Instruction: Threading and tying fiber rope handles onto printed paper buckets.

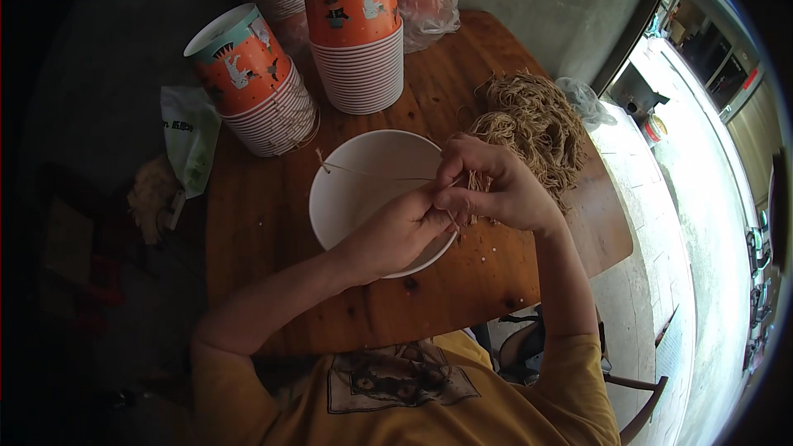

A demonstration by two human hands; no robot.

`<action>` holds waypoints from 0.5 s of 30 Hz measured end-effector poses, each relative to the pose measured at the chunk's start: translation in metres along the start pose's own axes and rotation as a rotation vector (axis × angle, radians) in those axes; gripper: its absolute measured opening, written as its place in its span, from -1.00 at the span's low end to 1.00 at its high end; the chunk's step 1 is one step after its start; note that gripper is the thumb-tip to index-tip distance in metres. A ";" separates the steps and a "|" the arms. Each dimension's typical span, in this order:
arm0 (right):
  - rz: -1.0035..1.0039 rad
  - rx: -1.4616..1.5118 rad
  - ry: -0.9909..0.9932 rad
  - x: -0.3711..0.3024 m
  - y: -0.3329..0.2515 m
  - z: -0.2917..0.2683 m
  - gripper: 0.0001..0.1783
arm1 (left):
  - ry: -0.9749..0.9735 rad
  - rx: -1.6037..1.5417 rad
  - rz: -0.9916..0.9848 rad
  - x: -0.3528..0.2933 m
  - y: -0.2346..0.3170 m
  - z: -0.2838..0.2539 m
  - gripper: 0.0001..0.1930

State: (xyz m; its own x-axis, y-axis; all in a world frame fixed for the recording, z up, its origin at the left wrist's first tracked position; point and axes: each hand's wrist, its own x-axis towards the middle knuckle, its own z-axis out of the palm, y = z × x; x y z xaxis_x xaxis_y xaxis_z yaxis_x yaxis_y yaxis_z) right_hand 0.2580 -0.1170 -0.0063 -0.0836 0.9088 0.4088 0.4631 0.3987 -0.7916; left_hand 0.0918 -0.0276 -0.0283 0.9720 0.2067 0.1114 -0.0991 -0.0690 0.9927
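Note:
A white-lined paper bucket stands mouth up on the table in front of me. A thin twine cord runs across its mouth, with a knotted tuft at the left rim. Over the right rim, my left hand and my right hand meet with fingertips pinched together on the cord. A short frayed cord end hangs below the fingers. The exact hold is partly hidden behind the fingers. Just beyond my right hand lies a loose heap of tan twine cords.
Two stacks of orange-and-teal paper buckets, a tilted left one and an upright one, stand at the back of the wooden table. Plastic-wrapped stacks rest against the wall. A white-and-green bag hangs at the left edge.

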 end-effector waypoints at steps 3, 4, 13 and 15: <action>0.319 0.335 0.004 -0.003 0.001 0.002 -0.86 | -0.055 -0.012 -0.143 0.001 0.011 -0.003 -0.86; 0.250 0.281 0.009 -0.004 0.004 0.002 -0.86 | -0.055 -0.013 -0.142 0.001 0.010 -0.003 -0.86; 0.005 -0.246 0.194 -0.007 0.017 0.003 -0.87 | -0.086 -0.315 -0.295 0.008 0.005 -0.006 -0.84; -0.009 -0.349 0.444 -0.015 0.017 0.011 -0.86 | -0.026 -0.341 -0.352 0.009 0.003 -0.009 -0.83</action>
State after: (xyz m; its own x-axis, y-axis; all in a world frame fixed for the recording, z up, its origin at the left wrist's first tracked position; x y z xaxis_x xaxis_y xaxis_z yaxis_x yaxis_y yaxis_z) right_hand 0.2575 -0.1225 -0.0309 0.2555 0.7365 0.6263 0.7346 0.2733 -0.6211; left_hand 0.0981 -0.0174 -0.0235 0.9636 0.1353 -0.2305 0.1765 0.3256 0.9289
